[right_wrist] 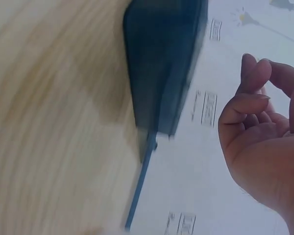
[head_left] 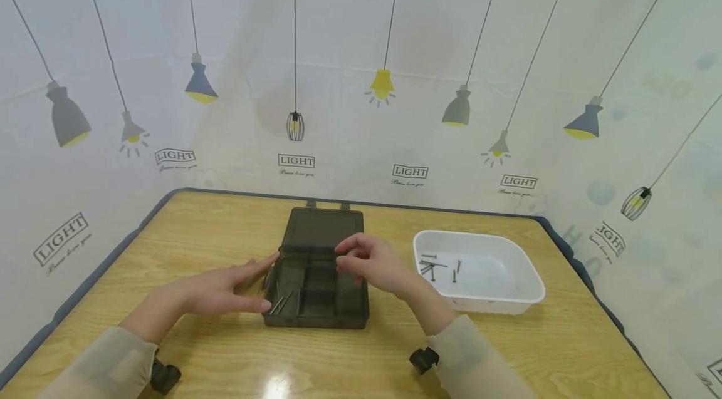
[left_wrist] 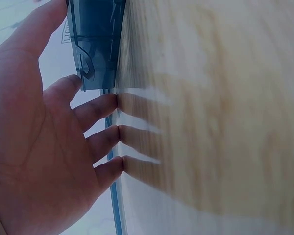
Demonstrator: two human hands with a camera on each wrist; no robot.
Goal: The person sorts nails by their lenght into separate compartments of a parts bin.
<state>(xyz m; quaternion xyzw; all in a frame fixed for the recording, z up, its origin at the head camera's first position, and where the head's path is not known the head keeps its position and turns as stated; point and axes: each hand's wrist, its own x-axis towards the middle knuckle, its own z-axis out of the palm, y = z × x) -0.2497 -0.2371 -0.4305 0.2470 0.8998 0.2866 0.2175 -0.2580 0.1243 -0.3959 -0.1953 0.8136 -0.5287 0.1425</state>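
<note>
A dark translucent compartment box [head_left: 333, 319] lies with its lid [head_left: 323, 230] swung back. Some thin metal screws [head_left: 281, 304] are in its left compartment. My left hand [head_left: 220, 289] rests at the box's left side, thumb by the front left corner, fingers stretched out along the side. In the left wrist view, several fingertips touch the table. Above the right half of the box hovers my right hand [head_left: 375, 264], fingers bent. Its thumb and a fingertip [right_wrist: 257, 76] come together in the right wrist view; whether something small sits between them is hidden.
A white plastic tray [head_left: 502, 280] stands to the right of the box, with several screws [head_left: 431, 266] at its left end. The wooden table [head_left: 214, 223] ends at a dark blue edge against a curtain [head_left: 350, 29] printed with lamps.
</note>
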